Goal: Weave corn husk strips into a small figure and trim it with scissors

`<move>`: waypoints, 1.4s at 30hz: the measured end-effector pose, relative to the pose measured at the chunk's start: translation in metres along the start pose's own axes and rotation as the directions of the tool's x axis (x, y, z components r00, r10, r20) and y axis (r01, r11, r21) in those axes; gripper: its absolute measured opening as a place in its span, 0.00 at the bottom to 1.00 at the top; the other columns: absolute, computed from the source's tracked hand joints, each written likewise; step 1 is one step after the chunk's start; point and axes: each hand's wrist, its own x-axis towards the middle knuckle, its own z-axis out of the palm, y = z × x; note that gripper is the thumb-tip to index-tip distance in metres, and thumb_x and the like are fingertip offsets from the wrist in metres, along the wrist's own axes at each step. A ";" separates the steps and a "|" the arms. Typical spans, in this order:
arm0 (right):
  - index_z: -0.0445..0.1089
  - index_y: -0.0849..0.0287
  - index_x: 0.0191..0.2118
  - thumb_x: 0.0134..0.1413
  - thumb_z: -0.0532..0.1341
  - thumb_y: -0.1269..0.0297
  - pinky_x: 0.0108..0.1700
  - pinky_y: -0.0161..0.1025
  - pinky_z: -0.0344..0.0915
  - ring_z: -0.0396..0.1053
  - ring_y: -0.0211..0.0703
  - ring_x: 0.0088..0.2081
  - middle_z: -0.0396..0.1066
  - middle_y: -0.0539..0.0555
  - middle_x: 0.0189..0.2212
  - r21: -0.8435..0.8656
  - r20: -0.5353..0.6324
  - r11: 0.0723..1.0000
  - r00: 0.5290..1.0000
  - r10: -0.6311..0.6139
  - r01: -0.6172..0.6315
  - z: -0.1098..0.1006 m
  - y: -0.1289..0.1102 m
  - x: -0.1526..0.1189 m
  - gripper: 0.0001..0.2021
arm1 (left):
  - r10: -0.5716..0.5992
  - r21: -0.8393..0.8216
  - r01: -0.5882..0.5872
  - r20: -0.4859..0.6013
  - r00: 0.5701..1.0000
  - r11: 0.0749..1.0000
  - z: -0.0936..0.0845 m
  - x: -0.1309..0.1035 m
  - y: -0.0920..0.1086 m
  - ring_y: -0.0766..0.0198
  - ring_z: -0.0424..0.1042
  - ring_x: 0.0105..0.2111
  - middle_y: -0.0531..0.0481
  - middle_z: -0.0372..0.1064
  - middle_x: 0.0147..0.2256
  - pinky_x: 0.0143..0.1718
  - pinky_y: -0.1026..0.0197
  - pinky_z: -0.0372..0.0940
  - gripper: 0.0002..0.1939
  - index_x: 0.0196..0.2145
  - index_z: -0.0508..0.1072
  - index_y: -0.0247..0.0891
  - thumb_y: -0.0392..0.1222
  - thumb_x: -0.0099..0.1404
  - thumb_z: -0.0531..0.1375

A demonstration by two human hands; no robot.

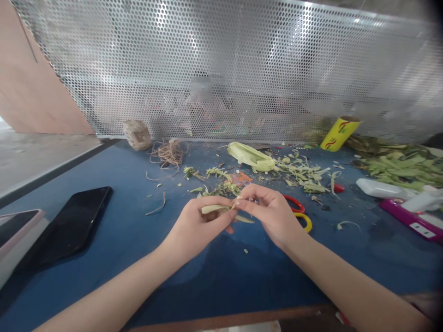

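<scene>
Both of my hands meet over the middle of the blue table. Pale green leaf strips, perhaps husk, are pinched between the thumb and fingers of my left hand. The fingertips of my right hand close on the same piece at its right end. Scissors with red and yellow handles lie partly hidden behind my right hand. Just beyond my fingers are small leafy sprigs and an orange scrap. Farther back rests a pale green husk.
Twine lies beside a roll at the back left. A black phone is on the left. Rightward are a yellow tube, leaves, a white glue-gun-like tool and a purple power strip. Perforated metal stands behind.
</scene>
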 end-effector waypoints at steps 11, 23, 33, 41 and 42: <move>0.63 0.56 0.33 0.47 0.60 0.60 0.36 0.39 0.56 0.60 0.40 0.32 0.65 0.51 0.30 -0.411 0.048 0.888 0.978 -0.204 0.205 -0.006 -0.008 -0.005 0.08 | -0.038 0.005 0.038 -0.035 0.999 0.999 -0.005 0.002 -0.005 0.65 0.72 0.23 0.52 0.72 0.21 0.29 0.64 0.67 0.08 0.27 0.74 0.34 0.42 0.52 0.62; 0.64 0.59 0.31 0.60 0.47 0.63 0.40 0.40 0.46 0.60 0.37 0.28 0.64 0.49 0.22 -0.756 0.525 0.408 0.847 -0.087 0.511 -0.014 -0.006 -0.005 0.11 | 0.024 0.086 -0.024 0.001 1.000 0.996 -0.009 0.004 -0.009 0.68 0.68 0.19 0.54 0.69 0.19 0.25 0.66 0.64 0.06 0.24 0.73 0.35 0.40 0.53 0.61; 0.61 0.57 0.28 0.59 0.48 0.60 0.36 0.38 0.49 0.53 0.33 0.22 0.60 0.45 0.19 -0.702 0.486 0.582 0.873 -0.029 0.411 -0.021 -0.008 -0.003 0.12 | 0.019 0.132 -0.015 -0.025 1.000 0.991 -0.013 0.006 -0.009 0.68 0.68 0.19 0.54 0.70 0.18 0.25 0.66 0.62 0.05 0.27 0.74 0.35 0.40 0.54 0.61; 0.58 0.54 0.44 0.48 0.59 0.55 0.41 0.40 0.56 0.61 0.43 0.38 0.64 0.53 0.39 -0.667 0.256 0.693 0.958 -0.131 0.273 -0.019 -0.004 -0.001 0.18 | 0.025 -0.050 -0.016 0.192 0.981 0.999 -0.010 0.003 -0.009 0.65 0.70 0.24 0.52 0.73 0.23 0.23 0.66 0.59 0.27 0.54 0.52 0.38 0.36 0.58 0.57; 0.57 0.53 0.45 0.48 0.59 0.56 0.43 0.42 0.56 0.60 0.44 0.40 0.63 0.54 0.41 -0.674 0.254 0.677 0.953 -0.165 0.297 -0.018 -0.004 -0.001 0.19 | 0.019 -0.083 -0.002 0.206 0.978 0.997 -0.009 0.003 -0.009 0.65 0.70 0.24 0.52 0.73 0.23 0.23 0.66 0.59 0.29 0.54 0.50 0.36 0.36 0.58 0.57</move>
